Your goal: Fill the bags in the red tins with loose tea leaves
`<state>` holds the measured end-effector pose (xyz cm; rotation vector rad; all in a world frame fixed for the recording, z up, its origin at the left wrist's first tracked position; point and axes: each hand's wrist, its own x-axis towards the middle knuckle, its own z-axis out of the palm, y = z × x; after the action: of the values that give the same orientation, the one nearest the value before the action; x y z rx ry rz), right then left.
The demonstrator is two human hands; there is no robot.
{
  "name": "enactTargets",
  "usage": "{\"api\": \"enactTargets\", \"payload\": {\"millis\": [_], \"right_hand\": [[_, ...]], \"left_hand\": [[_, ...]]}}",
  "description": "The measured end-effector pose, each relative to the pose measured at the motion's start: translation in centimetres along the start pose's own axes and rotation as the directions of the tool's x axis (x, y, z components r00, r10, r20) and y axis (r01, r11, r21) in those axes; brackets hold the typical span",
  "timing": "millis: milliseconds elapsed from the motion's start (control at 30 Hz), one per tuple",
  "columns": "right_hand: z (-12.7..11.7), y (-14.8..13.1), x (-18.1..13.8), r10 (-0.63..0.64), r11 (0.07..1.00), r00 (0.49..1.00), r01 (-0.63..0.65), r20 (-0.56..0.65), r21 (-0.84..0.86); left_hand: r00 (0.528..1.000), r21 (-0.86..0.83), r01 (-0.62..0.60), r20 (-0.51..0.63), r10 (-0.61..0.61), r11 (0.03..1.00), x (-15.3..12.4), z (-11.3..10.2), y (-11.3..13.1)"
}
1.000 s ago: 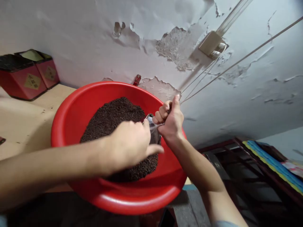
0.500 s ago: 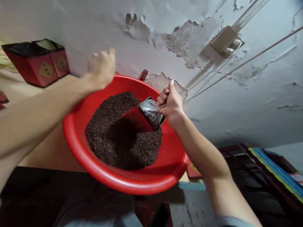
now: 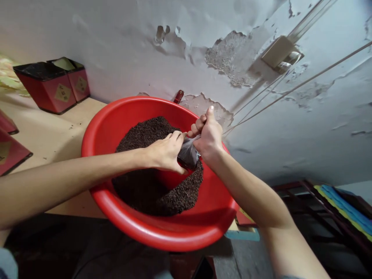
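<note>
Peeling wall backs a counter bearing one red basin of dark tea leaves. Inside, toward two o'clock, the left hand grips one red tin, apparently to steady it; the right hand clenches its plastic liner, seemingly for tension. Two black-topped tins stand at ten o'clock, two cropped tins at nine.
</note>
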<state>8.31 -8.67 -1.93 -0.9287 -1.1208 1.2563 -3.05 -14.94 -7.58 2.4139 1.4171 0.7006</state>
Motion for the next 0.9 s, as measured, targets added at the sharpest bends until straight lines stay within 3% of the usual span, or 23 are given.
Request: {"api": "enactTargets", "payload": {"millis": [100, 233, 333, 400, 467, 600, 733, 767, 800, 833, 900], "right_hand": [[-0.5, -0.1, -0.7, 0.040, 0.999, 0.999, -0.040, 0.009, 0.015], [-0.2, -0.2, -1.2, 0.093, 0.995, 0.995, -0.094, 0.047, 0.025], [0.5, 0.1, -1.4, 0.111, 0.993, 0.990, -0.115, 0.087, 0.041], [0.8, 0.5, -1.5, 0.095, 0.993, 0.990, -0.102, 0.099, 0.061], [0.8, 1.0, -1.7, 0.072, 0.994, 0.992, -0.080, 0.100, 0.079], [0.5, 1.7, -2.1, 0.030, 0.995, 0.990, -0.043, 0.135, 0.090], [-0.5, 1.9, -2.6, -0.046, 0.999, 0.941, 0.041, 0.337, 0.022], [-0.9, 1.8, -2.6, -0.072, 0.996, 0.894, 0.084, 0.442, -0.007], [-1.4, 1.7, -2.5, -0.090, 0.989, 0.806, 0.143, 0.585, -0.046], [-1.8, 1.5, -2.4, -0.092, 0.971, 0.665, 0.224, 0.742, -0.081], [-2.7, 1.1, -2.3, -0.038, 0.901, 0.288, 0.425, 0.957, -0.092]], "left_hand": [[0.998, 0.071, -0.052, -0.013, 0.053, 0.996, -0.3, -1.6, -0.3], [0.966, -0.158, -0.159, 0.180, 0.186, 0.975, 1.3, -4.7, -4.5], [0.988, -0.287, -0.010, 0.146, 0.054, 0.958, 2.4, -5.9, -7.3], [0.993, -0.319, 0.116, 0.059, -0.103, 0.941, 2.0, -5.6, -7.1], [0.985, -0.301, 0.166, 0.013, -0.170, 0.939, 0.7, -4.5, -5.3], [1.000, -0.094, -0.023, -0.002, 0.023, 0.995, -1.9, -1.9, -1.8], [0.992, -0.051, -0.107, 0.055, 0.110, 0.993, -1.4, -1.6, -2.9], [0.987, -0.061, -0.130, 0.087, 0.135, 0.990, -1.0, -1.8, -3.6], [0.978, -0.072, -0.165, 0.113, 0.172, 0.984, -0.6, -2.0, -4.2], [0.967, -0.081, -0.206, 0.132, 0.216, 0.975, -0.2, -2.2, -4.7], [0.942, -0.090, -0.291, 0.147, 0.302, 0.952, 0.2, -2.5, -5.4]]}}
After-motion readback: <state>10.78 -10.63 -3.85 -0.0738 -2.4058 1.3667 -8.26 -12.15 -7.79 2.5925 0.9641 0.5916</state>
